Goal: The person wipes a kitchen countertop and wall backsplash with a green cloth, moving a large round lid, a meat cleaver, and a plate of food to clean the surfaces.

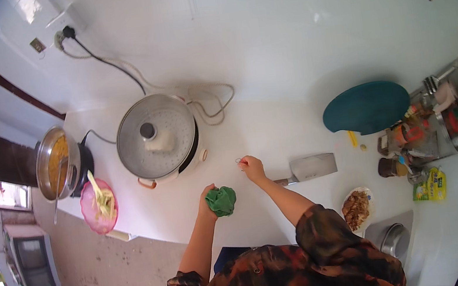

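Note:
My left hand (206,201) is closed around a bunched green cloth (221,201) above the white countertop (155,211). To its right, my right hand (253,168) pinches a small thin loop (238,160) between thumb and fingertips; its material is too small to tell. Right of that hand a cleaver (313,166) lies flat, its wooden handle (282,182) partly behind my forearm. Beyond my left hand stands an electric pot (165,178) under a glass lid (133,126), with a whitish lump showing blurred through the glass.
At the left are a steel pan (45,188) of yellow food and a pink plate (88,215) of pale strips. A teal cutting board (368,106) leans at the back wall. Condiment jars (388,167), a plate of brown food (356,209) and a steel bowl (392,240) stand right. Cords (111,65) run behind.

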Motion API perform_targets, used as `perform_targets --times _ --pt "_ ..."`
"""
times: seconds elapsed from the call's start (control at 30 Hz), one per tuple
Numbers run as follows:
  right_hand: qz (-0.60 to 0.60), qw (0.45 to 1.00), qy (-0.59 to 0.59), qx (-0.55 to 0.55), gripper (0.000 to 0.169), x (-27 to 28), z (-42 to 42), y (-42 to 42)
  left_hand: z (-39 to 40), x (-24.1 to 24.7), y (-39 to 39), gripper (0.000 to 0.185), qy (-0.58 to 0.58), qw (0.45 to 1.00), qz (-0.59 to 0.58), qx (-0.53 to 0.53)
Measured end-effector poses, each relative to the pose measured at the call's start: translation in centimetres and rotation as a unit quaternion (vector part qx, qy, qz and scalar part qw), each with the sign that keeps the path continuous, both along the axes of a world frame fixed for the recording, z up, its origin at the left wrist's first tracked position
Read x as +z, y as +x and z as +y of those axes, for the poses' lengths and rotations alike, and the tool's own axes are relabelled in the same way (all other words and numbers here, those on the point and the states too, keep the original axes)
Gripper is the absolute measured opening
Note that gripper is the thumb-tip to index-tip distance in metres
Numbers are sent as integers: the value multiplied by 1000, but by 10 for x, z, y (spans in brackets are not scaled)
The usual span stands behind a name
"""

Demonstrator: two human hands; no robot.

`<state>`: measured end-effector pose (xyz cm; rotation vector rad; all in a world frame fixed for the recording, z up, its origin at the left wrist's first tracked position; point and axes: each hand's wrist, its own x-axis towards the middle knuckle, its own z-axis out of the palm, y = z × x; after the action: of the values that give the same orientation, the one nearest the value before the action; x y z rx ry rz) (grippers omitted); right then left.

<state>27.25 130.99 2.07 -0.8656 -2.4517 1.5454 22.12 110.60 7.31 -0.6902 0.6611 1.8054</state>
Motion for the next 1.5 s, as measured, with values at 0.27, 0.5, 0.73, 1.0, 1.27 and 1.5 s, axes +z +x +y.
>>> perform_targets --times 0.27,0.5,0.73,1.0,1.27,1.5 --pt "307 904 -261 -143 12 257 152 45 129 62 -1 18 88 972 125 -177" --pt "496 839 -56 -216 20 488 338 120 184 98 83 19 219 968 -14 -118" --pt "473 849 -46 -230 19 544 382 91 197 110 117 20 220 966 -45 -129" --pt "496 833 -114 -218 21 534 404 80 197 96 107 26 237 969 -8 -71" --pt "553 811 -136 -131 17 507 433 65 211 105 118 25 198 975 -12 -103" --pt "436 877 -128 -158 15 394 329 87 188 96 110 31 270 961 20 -59"
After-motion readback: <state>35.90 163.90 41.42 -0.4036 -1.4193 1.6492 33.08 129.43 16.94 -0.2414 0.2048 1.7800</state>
